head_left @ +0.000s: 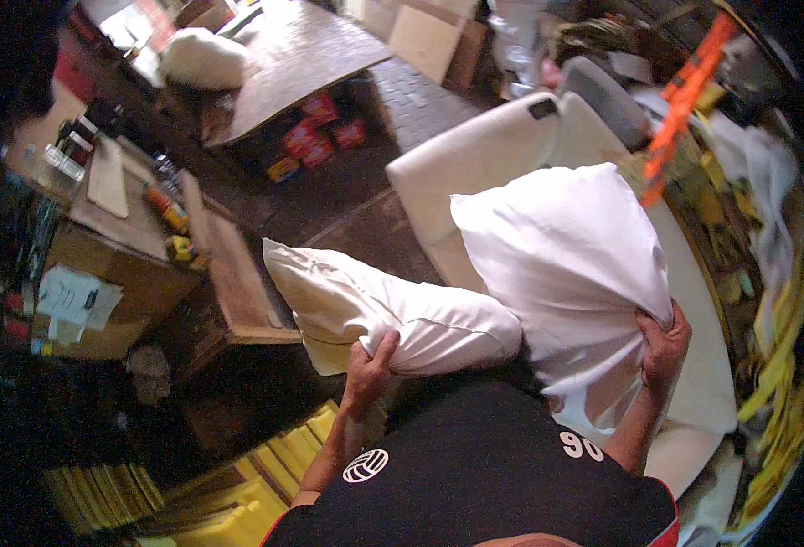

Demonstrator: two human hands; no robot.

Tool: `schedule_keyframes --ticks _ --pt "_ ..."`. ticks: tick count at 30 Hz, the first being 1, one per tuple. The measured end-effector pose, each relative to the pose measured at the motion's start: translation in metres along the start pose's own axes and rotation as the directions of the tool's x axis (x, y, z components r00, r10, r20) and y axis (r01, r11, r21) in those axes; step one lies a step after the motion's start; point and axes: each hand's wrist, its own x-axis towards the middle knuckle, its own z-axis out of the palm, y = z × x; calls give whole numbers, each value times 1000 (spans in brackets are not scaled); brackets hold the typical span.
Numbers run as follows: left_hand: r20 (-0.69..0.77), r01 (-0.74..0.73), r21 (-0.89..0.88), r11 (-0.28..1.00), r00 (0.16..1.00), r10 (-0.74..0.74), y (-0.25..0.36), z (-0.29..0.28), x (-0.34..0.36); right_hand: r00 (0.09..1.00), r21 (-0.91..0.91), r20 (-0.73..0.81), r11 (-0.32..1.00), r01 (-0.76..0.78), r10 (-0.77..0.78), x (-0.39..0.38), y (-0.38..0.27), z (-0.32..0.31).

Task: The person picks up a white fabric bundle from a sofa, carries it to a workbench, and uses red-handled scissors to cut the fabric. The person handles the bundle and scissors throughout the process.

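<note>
With my left hand (368, 366) I grip the lower edge of a cream cushion (452, 324), thumb on top and the fabric creased around it. One pointed corner of this cushion sticks up to the left. My right hand (664, 346) is closed on the side edge of a whiter cushion (561, 251), which is bunched into folds there. Both cushions are held up in front of my body, side by side, and the cream one's right end meets the white one. The fingers behind the fabric are hidden.
A pale sofa (461, 150) stands behind and right of the white cushion. Ahead is a wooden table (315, 55) with a white bundle (204, 59) and red boxes (320, 128) beneath. A cluttered workbench (133, 228) is at left. Yellow foam pieces (256, 479) lie at lower left.
</note>
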Motion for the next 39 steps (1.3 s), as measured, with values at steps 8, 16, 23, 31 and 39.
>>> schedule_keyframes --ticks 8,16,23,31,39 --pt "-257 -81 373 924 948 187 -46 4 -21 983 128 -48 977 -172 179 69 2 -8" --pt "-335 -12 47 999 942 27 16 31 -13 984 214 -163 976 -31 67 97 37 -17" --pt "-379 -17 -26 1000 925 6 53 48 -34 859 -104 -456 973 208 -232 134 24 -89" --pt "-232 43 57 997 972 -29 80 34 18 840 -331 -496 942 54 -222 67 35 -90" --pt "179 35 230 973 981 -78 100 26 129 806 44 -535 961 -272 253 31 108 -26"
